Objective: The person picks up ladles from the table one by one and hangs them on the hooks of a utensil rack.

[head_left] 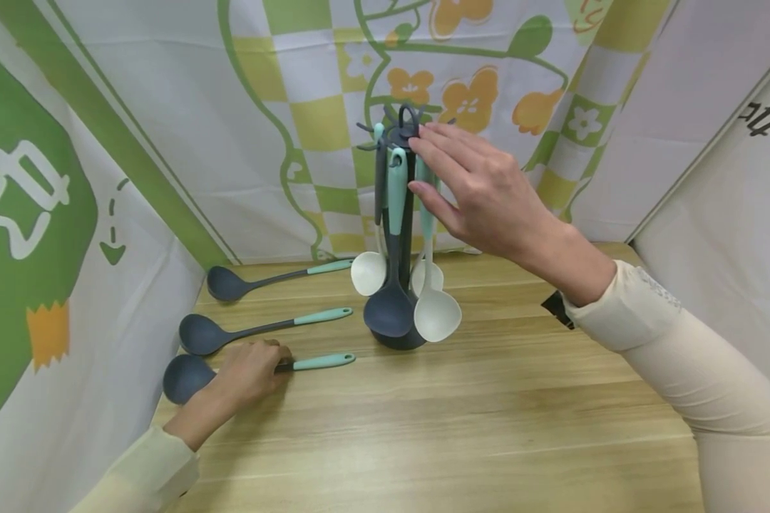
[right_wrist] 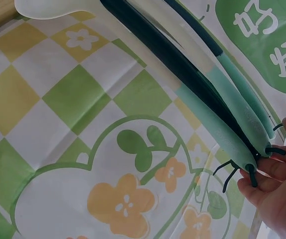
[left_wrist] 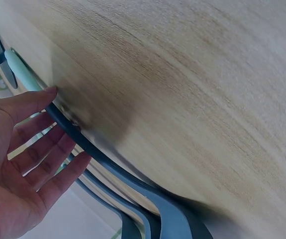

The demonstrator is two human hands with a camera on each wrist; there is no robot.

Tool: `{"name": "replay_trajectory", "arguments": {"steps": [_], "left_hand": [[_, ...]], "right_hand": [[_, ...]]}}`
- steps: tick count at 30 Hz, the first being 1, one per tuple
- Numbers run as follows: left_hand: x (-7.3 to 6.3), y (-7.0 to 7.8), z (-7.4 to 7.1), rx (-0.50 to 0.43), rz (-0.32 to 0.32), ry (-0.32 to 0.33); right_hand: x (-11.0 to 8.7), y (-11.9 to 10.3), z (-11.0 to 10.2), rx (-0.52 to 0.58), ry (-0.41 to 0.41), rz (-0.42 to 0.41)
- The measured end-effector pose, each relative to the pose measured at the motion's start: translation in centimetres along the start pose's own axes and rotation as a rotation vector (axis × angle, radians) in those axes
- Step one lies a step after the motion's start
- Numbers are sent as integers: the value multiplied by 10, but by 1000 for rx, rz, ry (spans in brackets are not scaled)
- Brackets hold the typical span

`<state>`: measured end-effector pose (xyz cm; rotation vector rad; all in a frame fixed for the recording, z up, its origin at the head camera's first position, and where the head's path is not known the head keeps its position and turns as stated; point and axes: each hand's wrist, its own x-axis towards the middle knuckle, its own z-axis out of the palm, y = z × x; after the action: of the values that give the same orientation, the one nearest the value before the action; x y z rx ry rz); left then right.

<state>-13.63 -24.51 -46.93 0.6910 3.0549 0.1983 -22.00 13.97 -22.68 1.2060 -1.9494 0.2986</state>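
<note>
Nearest the front on the table lies a dark ladle [head_left: 324,361] with a mint handle end. My left hand [head_left: 250,367] reaches over its shaft [left_wrist: 90,149], thumb on one side and fingertips on the other. Two similar ladles, one in the middle [head_left: 202,335] and one at the back [head_left: 229,283], lie behind it. A dark utensil stand [head_left: 406,135] with a ring top and hooks rises mid-table. From it hang a dark ladle [head_left: 390,311], a white ladle [head_left: 438,315] and other white ones. My right hand [head_left: 488,185] touches the stand's top, fingers fairly straight.
Behind the stand hangs a printed cloth wall [head_left: 308,128]; a white and green panel [head_left: 103,214] closes the left side. On the wooden table [head_left: 462,427], a small black piece [head_left: 557,311] lies beside my right forearm.
</note>
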Motion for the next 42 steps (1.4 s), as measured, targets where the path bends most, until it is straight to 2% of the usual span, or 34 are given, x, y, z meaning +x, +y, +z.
{"name": "replay_trajectory", "arguments": {"steps": [21, 28, 35, 42], "left_hand": [[-3, -4, 9, 1, 26, 39], [-5, -6, 7, 12, 47, 62], [-8, -10, 7, 7, 64, 103], [-10, -11, 10, 20, 101, 129]], "right_hand": [[-3, 5, 4, 12, 40, -31], [-5, 7, 5, 18, 40, -32], [-9, 14, 8, 58, 35, -34], [-12, 18, 13, 113, 65, -41]]}}
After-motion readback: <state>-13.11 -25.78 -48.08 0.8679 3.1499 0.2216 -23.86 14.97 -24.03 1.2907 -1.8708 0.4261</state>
